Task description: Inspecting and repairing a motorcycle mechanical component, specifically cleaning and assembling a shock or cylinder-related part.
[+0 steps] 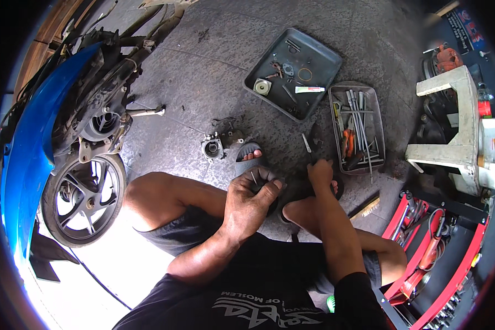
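My left hand (250,201) is closed in front of my body, its fingers curled together. From between them sticks a thin pale metal rod (253,177); whatever else lies in the palm is hidden. My right hand (320,175) grips a narrow tool with a dark handle and a short silver blade (306,143), which points away from me, low over the floor. Beyond my left hand, a metal engine part with a round bore (212,148) lies on the floor near my sandal (248,149).
A dark tray (269,102) holds small parts, a gasket and a tube. Beside it is a bin (379,115) of wrenches and pliers. A brush (366,208) lies right, near a red tool cabinet (462,264) and white stool (443,154). A blue motorcycle (30,148) stands left.
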Demonstrator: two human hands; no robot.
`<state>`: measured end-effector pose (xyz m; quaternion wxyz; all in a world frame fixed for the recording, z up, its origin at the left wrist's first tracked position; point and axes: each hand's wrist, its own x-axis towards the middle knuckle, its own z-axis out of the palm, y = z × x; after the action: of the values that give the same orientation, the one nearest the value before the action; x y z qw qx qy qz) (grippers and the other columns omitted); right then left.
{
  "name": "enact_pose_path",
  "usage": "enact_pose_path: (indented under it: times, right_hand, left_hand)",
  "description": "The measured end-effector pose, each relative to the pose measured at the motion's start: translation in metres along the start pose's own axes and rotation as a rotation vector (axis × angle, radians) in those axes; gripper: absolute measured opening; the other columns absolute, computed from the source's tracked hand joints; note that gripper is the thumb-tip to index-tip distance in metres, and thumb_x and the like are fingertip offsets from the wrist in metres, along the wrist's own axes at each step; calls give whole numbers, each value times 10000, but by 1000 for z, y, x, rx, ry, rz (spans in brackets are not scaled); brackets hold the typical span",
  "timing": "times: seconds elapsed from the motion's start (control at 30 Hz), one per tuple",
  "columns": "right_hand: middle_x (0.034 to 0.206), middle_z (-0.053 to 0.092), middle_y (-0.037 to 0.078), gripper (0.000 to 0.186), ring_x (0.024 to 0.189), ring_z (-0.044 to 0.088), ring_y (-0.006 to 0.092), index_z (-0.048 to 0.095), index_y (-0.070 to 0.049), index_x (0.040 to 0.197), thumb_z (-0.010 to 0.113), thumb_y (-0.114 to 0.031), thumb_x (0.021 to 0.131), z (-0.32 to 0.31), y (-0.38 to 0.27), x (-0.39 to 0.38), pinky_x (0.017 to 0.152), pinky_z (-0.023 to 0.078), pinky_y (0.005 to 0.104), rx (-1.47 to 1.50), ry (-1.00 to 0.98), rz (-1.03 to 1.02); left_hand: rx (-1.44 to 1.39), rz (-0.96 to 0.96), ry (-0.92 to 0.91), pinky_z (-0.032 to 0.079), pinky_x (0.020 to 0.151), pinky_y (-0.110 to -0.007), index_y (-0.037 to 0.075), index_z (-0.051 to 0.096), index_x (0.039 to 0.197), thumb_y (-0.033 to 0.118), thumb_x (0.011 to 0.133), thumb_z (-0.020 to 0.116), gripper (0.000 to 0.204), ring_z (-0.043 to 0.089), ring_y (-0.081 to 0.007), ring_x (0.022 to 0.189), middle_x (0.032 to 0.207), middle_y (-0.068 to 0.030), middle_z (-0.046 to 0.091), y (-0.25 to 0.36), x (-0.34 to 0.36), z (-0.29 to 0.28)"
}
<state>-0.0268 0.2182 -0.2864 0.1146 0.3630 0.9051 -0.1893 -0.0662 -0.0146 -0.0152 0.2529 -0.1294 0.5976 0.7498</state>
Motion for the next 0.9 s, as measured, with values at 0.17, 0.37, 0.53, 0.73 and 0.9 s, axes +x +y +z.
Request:
enact_pose_path:
  times: [0.17,0.37,0.53,0.73,0.9]
  right_hand:
    - [1116,677,201,370,967,700,314,680,79,1066,759,-213,853,-63,15,1,806,578,394,782,-596,245]
    - [1103,686,142,442,980,673,209,634,51,1192,768,-172,835,-231,-42,-68,823,537,321,721,-922,-114]
    - [1112,664,141,600,998,670,243,635,-1,1266,822,-252,754,-284,-57,-111,842,535,343,225,-912,-508]
    - [1112,644,140,665,973,685,258,635,-2,1282,843,-286,717,-289,-64,-125,849,552,357,244,-825,-560]
    - [881,635,114,436,850,656,256,653,-3,941,835,-281,660,-284,-60,-127,765,519,368,424,-838,-512]
  left_hand:
    - [156,-50,-67,408,546,-218,21,652,882,130,917,717,132,501,-26,620,703,44,597,-1,2,-2]
    - [110,-166,-155,412,538,-210,21,671,915,124,908,725,117,520,-27,608,709,39,612,8,0,-12]
    - [86,-158,-227,418,525,-210,0,682,921,70,905,697,74,543,-46,597,717,-3,634,15,-4,-5]
    - [87,-106,-324,423,565,-204,33,702,926,54,902,673,43,526,-17,649,745,50,626,6,-5,-7]
    - [28,-59,-371,440,573,-207,3,674,934,64,923,705,69,597,-83,649,775,-60,683,1,-8,-8]
